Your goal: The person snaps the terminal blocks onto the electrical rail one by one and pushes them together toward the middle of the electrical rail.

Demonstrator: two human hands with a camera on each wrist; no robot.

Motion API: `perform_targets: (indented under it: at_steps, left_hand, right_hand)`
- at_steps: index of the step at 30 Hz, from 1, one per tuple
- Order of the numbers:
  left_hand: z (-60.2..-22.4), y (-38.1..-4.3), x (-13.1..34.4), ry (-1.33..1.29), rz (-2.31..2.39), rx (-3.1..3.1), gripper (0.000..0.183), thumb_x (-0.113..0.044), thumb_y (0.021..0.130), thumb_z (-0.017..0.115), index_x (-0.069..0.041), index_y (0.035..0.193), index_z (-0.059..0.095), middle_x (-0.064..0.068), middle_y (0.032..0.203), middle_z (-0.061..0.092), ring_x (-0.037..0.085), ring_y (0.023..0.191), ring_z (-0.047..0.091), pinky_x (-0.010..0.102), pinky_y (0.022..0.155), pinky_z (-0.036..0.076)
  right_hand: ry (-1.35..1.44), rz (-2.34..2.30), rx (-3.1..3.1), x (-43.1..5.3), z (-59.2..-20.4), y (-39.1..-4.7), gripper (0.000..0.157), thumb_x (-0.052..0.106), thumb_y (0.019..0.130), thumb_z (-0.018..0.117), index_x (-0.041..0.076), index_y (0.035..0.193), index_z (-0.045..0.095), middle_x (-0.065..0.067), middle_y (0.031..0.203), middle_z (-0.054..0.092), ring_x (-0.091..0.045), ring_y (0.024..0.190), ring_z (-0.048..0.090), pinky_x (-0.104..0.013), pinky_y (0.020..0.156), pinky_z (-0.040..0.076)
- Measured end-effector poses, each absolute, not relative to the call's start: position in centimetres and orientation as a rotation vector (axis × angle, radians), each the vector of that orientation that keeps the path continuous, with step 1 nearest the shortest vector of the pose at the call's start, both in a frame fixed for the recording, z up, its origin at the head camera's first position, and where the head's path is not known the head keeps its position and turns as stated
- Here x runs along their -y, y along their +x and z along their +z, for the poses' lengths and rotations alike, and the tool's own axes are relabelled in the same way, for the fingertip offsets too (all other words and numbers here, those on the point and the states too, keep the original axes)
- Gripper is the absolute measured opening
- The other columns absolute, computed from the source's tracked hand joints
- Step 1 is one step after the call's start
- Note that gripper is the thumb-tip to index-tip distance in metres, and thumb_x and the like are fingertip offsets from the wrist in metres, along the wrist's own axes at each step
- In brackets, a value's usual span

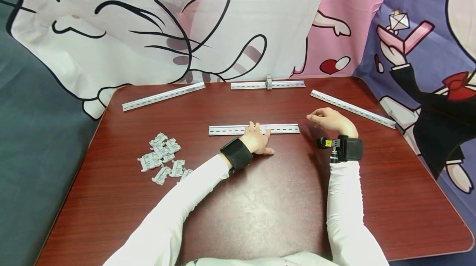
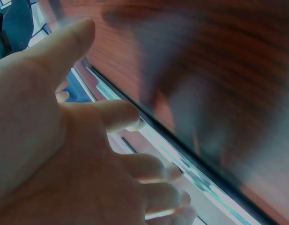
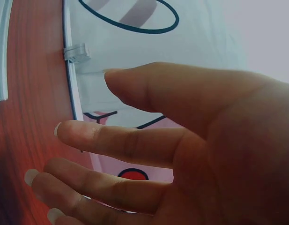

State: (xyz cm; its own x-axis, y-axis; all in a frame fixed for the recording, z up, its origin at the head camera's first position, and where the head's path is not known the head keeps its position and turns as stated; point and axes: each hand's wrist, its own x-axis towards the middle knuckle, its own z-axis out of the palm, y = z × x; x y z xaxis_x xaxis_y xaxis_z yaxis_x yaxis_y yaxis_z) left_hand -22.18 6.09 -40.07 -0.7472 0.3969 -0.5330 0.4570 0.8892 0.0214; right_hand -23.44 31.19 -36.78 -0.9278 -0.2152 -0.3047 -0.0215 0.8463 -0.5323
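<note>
Left hand [image 1: 255, 138] splayed, right hand [image 1: 332, 120] aloft

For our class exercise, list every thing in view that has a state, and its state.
Centre rail: flat, partly covered
Left hand: fingers spread over centre rail
Right hand: raised, empty
Far rail: carrying a clip
Clip: upright on far rail
Left rail: slanted, bare
Right rail: slanted, bare
Loose pieces: clustered, some overlapping, unmounted

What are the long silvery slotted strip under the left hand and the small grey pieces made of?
The long silvery slotted strip looks like shiny metal, perhaps aluminium: bright streaks run along it. The small grey notched pieces seem matt plastic, given their dull surfaces.
</note>
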Motion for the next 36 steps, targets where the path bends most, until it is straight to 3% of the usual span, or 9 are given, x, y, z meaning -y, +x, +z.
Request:
perform_targets:
  at_steps: [11,19,23,26,29,31,34,36]
  left_hand:
    - [-39.8,-21.4,-7.0,0.517,-0.204,-2.551,0.082,-0.066,0.091,0.046,-0.029,0.156,0.014,0.016,0.162,0.015,0.042,0.148,0.011,0.048,0.119,0.017]
    - [-40.2,-21.7,-7.0,0.438,-0.240,-2.587,0.078,-0.068,0.090,0.044,-0.035,0.155,0.014,0.008,0.162,0.016,0.043,0.146,0.016,0.049,0.117,0.022]
    - [-40.4,-21.6,-6.7,0.446,-0.216,-2.612,0.079,-0.068,0.091,0.043,-0.034,0.156,0.014,0.008,0.162,0.018,0.043,0.147,0.016,0.047,0.117,0.023]
    - [-40.3,-21.2,-5.1,0.536,-0.099,-2.637,0.077,-0.065,0.093,0.041,-0.028,0.156,0.018,0.010,0.160,0.025,0.040,0.145,0.024,0.047,0.114,0.029]
    - [-39.7,-20.4,-1.9,0.641,0.133,-2.709,0.063,-0.057,0.096,0.044,-0.017,0.144,0.044,0.011,0.140,0.054,0.031,0.127,0.052,0.044,0.097,0.047]
    - [-39.0,-19.6,1.2,0.659,0.303,-2.771,0.047,-0.051,0.098,0.047,-0.013,0.119,0.062,0.008,0.111,0.068,0.025,0.103,0.065,0.042,0.078,0.054]
    - [-38.0,-18.5,6.5,0.636,0.526,-2.836,0.033,-0.041,0.097,0.054,-0.012,0.086,0.067,0.004,0.078,0.066,0.020,0.074,0.063,0.039,0.061,0.051]
    - [-37.7,-17.6,10.0,0.640,0.588,-2.820,0.027,-0.034,0.095,0.059,-0.010,0.091,0.072,0.004,0.083,0.070,0.020,0.078,0.064,0.037,0.065,0.051]
  right_hand:
    - [-0.219,-0.706,-2.666,-29.4,-37.1,-23.9,0.045,0.032,0.099,0.051,-0.006,0.121,0.060,-0.025,0.104,0.068,-0.033,0.088,0.066,-0.044,0.079,0.050]
    - [-0.295,-0.680,-2.638,-27.7,-38.1,-24.5,0.040,0.027,0.100,0.051,-0.006,0.118,0.063,-0.023,0.099,0.069,-0.032,0.090,0.066,-0.042,0.078,0.051]
    - [-0.295,-0.665,-2.626,-26.9,-38.2,-24.4,0.042,0.028,0.100,0.050,-0.007,0.120,0.061,-0.024,0.100,0.068,-0.034,0.092,0.066,-0.048,0.084,0.050]
    - [-0.316,-0.651,-2.615,-26.8,-38.3,-24.2,0.041,0.027,0.101,0.049,-0.007,0.120,0.062,-0.023,0.100,0.068,-0.034,0.092,0.066,-0.047,0.084,0.050]
    - [-0.341,-0.648,-2.611,-26.9,-38.2,-24.0,0.040,0.026,0.101,0.050,-0.007,0.119,0.063,-0.022,0.098,0.068,-0.033,0.090,0.066,-0.045,0.081,0.050]
    - [-0.350,-0.660,-2.609,-27.0,-38.0,-24.0,0.039,0.025,0.101,0.050,-0.008,0.118,0.062,-0.023,0.098,0.068,-0.033,0.090,0.066,-0.044,0.080,0.051]
    - [-0.359,-0.673,-2.611,-27.2,-37.7,-23.9,0.041,0.025,0.101,0.049,-0.009,0.119,0.061,-0.025,0.103,0.067,-0.035,0.092,0.066,-0.045,0.080,0.051]
    - [-0.352,-0.684,-2.605,-27.4,-37.5,-23.9,0.042,0.026,0.101,0.049,-0.009,0.121,0.060,-0.026,0.108,0.066,-0.036,0.096,0.066,-0.046,0.082,0.052]
